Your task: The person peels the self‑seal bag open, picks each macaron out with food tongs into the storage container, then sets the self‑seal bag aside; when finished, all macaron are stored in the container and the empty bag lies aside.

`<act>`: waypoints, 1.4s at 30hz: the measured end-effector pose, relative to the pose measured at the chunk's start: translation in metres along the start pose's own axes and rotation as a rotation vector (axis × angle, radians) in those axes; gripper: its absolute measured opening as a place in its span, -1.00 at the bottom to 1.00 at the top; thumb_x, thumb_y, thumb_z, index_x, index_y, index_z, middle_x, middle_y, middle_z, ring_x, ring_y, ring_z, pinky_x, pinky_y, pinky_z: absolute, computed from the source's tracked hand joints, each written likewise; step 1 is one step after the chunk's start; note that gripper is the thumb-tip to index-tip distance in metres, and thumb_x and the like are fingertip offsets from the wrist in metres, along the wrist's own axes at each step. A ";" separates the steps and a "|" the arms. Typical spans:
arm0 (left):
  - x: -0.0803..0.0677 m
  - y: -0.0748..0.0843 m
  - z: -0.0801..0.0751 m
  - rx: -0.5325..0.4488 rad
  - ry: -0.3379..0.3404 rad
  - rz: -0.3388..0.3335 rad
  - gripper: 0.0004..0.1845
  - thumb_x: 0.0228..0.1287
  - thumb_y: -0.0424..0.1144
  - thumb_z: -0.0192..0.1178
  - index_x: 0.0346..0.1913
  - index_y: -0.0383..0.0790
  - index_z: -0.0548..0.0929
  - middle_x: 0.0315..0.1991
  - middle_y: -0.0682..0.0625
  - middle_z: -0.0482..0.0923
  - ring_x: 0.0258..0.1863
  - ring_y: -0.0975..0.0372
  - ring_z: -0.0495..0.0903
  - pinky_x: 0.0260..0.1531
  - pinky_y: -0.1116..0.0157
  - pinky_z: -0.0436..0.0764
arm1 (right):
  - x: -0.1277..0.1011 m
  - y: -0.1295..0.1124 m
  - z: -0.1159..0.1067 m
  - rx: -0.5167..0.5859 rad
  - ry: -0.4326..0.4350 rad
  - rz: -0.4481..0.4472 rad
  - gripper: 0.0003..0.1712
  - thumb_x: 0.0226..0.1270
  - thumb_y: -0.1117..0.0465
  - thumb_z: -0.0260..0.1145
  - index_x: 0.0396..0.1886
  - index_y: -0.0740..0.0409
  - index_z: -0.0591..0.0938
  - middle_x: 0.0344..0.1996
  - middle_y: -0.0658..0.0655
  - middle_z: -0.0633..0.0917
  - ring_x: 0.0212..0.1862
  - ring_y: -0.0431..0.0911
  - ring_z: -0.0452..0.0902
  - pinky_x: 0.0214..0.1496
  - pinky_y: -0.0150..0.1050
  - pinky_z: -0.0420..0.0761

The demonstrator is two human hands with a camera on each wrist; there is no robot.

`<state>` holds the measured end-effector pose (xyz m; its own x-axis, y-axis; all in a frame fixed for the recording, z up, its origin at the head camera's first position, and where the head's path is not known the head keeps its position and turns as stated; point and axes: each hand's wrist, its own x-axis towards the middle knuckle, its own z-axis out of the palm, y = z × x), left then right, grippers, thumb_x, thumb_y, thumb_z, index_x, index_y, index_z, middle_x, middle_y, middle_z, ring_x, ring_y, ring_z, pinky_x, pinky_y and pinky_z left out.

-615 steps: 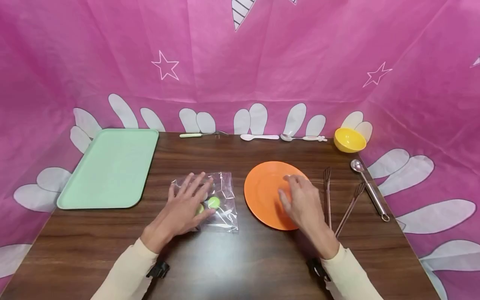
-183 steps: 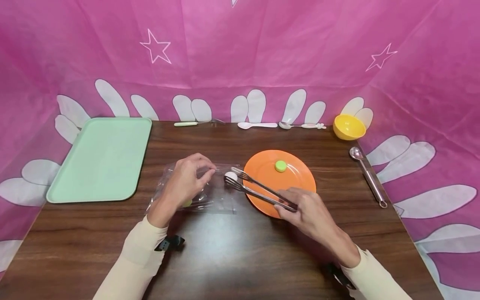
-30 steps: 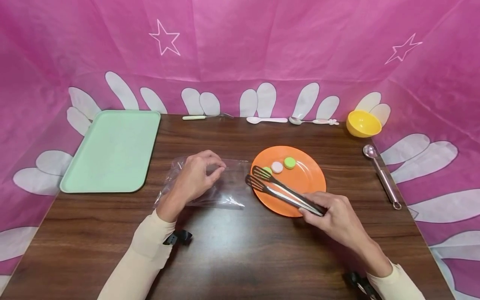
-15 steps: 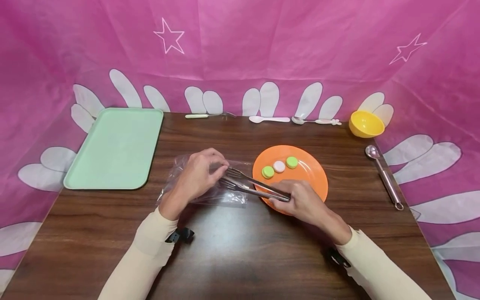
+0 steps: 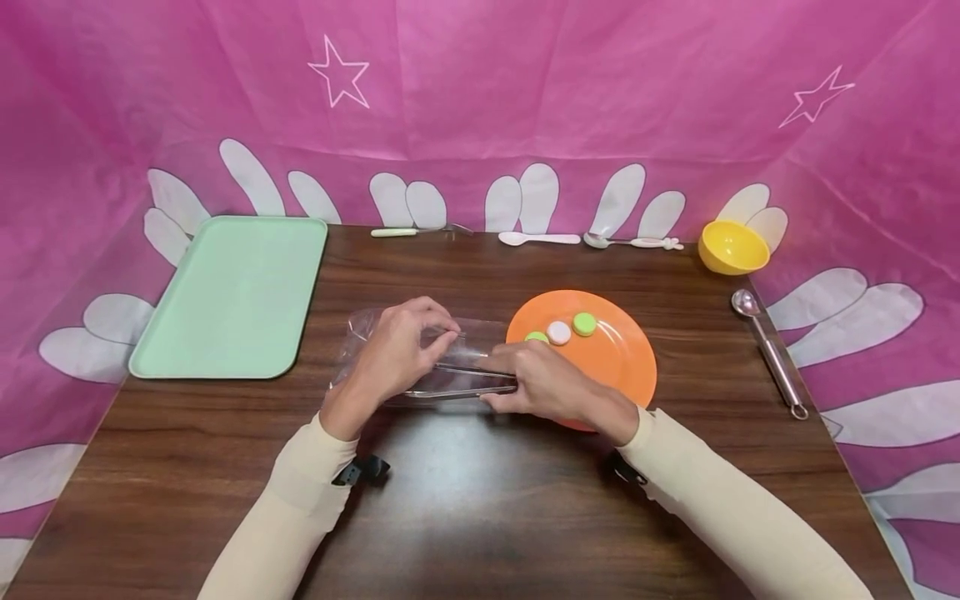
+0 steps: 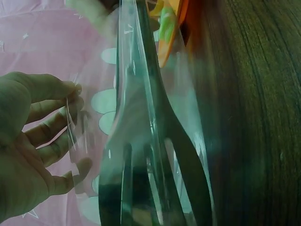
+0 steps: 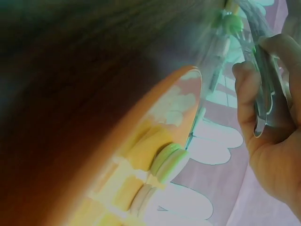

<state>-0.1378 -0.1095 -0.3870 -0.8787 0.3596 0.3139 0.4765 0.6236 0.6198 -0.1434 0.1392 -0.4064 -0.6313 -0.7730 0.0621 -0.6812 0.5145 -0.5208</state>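
Tongs (image 5: 461, 379) lie nearly flat and crosswise near the middle of the desk, their long axis running left to right, parallel to the near edge, with the working ends pushed leftward into the mouth of the clear plastic bag (image 5: 420, 358) and the handle end gripped in the right hand (image 5: 536, 383), whose fingers are curled round the two metal arms. In the left wrist view the slotted tips (image 6: 141, 179) show through the film, well inside the bag, though whether anything lies between them I cannot tell. The left hand (image 5: 397, 350) sits on the far-left side of the tongs, thumb and fingertips pinching the bag's upper film and lifting it so the opening faces right — toward the incoming tool. So the two hands meet almost head-on along one line: the right hand enters from the right, the left holds the mouth open from the left, and the bag's inside lies straight ahead of the tips. Just behind the right hand, touching nothing of the bag that I can see, is the orange plate (image 5: 622, 358), carrying a green disc (image 5: 584, 323), a white disc (image 5: 558, 332) and a second green disc (image 5: 536, 337) partly hidden by the knuckles. Farther left lies the mint tray (image 5: 232, 300) — and along the far edge a row of spoons (image 5: 540, 239), with the yellow bowl (image 5: 731, 247) at the far right corner and a metal scoop (image 5: 768, 362) down the right edge.
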 end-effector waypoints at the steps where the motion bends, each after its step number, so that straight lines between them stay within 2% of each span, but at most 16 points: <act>1: 0.000 0.000 0.000 0.000 -0.002 0.002 -0.92 0.38 -0.32 0.43 -0.19 -0.25 0.88 -0.15 -0.08 0.81 -0.09 0.03 0.81 0.02 0.03 0.75 | 0.003 0.000 0.000 0.002 -0.010 -0.010 -0.71 0.39 0.05 0.52 0.03 0.04 0.83 -0.34 -0.09 0.70 -0.37 -0.28 0.51 -0.34 -0.42 0.55; 7: 0.001 0.000 0.002 0.004 -0.023 0.001 -0.90 0.38 -0.33 0.42 -0.16 -0.26 0.88 -0.14 -0.08 0.80 -0.08 0.04 0.80 0.03 0.03 0.74 | 0.016 0.000 0.002 -0.009 -0.024 -0.060 -0.61 0.36 0.08 0.56 0.10 0.14 0.82 -0.27 0.00 0.76 -0.35 -0.23 0.57 -0.30 -0.44 0.64; 12: 0.000 0.001 0.001 0.000 -0.030 -0.006 -0.89 0.38 -0.34 0.42 -0.14 -0.26 0.88 -0.12 -0.09 0.80 -0.06 0.04 0.80 0.05 0.02 0.74 | 0.019 -0.002 0.008 -0.021 -0.031 -0.090 -0.65 0.38 0.13 0.53 0.08 0.18 0.82 -0.29 0.01 0.76 -0.35 -0.23 0.58 -0.27 -0.44 0.62; 18: -0.001 0.001 0.002 0.005 -0.030 -0.012 -0.90 0.40 -0.32 0.42 -0.14 -0.25 0.88 -0.12 -0.08 0.80 -0.05 0.04 0.80 0.04 0.03 0.74 | 0.015 -0.003 0.012 0.004 -0.037 -0.061 -0.67 0.41 0.14 0.49 0.10 0.15 0.82 -0.31 -0.05 0.72 -0.37 -0.27 0.51 -0.34 -0.46 0.54; 25: 0.000 0.001 0.001 0.015 -0.030 -0.005 -0.90 0.41 -0.31 0.41 -0.15 -0.25 0.88 -0.12 -0.08 0.80 -0.06 0.03 0.81 0.03 0.02 0.74 | 0.004 0.000 0.010 0.035 -0.025 -0.019 -0.69 0.44 0.12 0.46 0.10 0.09 0.82 -0.24 -0.04 0.79 -0.31 -0.24 0.56 -0.24 -0.40 0.60; 32: 0.001 0.001 -0.001 0.031 -0.045 -0.037 -0.89 0.41 -0.30 0.42 -0.13 -0.25 0.88 -0.10 -0.09 0.80 -0.02 0.03 0.80 0.15 -0.07 0.68 | -0.004 0.003 0.007 0.043 -0.004 0.034 -0.62 0.40 0.10 0.52 0.14 0.12 0.81 -0.20 -0.02 0.81 -0.29 -0.21 0.59 -0.24 -0.40 0.61; 38: 0.001 0.001 -0.001 0.015 -0.038 -0.031 -0.89 0.40 -0.31 0.43 -0.14 -0.26 0.88 -0.10 -0.10 0.80 -0.03 0.02 0.81 0.09 -0.03 0.71 | 0.003 0.002 0.007 0.009 -0.025 0.026 -0.60 0.39 0.06 0.53 0.14 0.09 0.80 -0.22 -0.05 0.76 -0.30 -0.24 0.55 -0.27 -0.42 0.59; 42: 0.001 0.001 0.001 0.016 -0.029 -0.021 -0.89 0.40 -0.30 0.42 -0.14 -0.26 0.88 -0.11 -0.09 0.80 -0.05 0.03 0.81 0.05 0.00 0.73 | 0.014 0.001 0.006 -0.025 -0.033 -0.014 -0.57 0.38 0.07 0.54 0.16 0.15 0.80 -0.12 0.03 0.81 -0.25 -0.20 0.66 -0.18 -0.35 0.72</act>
<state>-0.1384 -0.1080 -0.3867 -0.8874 0.3662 0.2798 0.4587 0.6422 0.6141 -0.1506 0.1267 -0.4110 -0.6092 -0.7919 0.0413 -0.6996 0.5122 -0.4982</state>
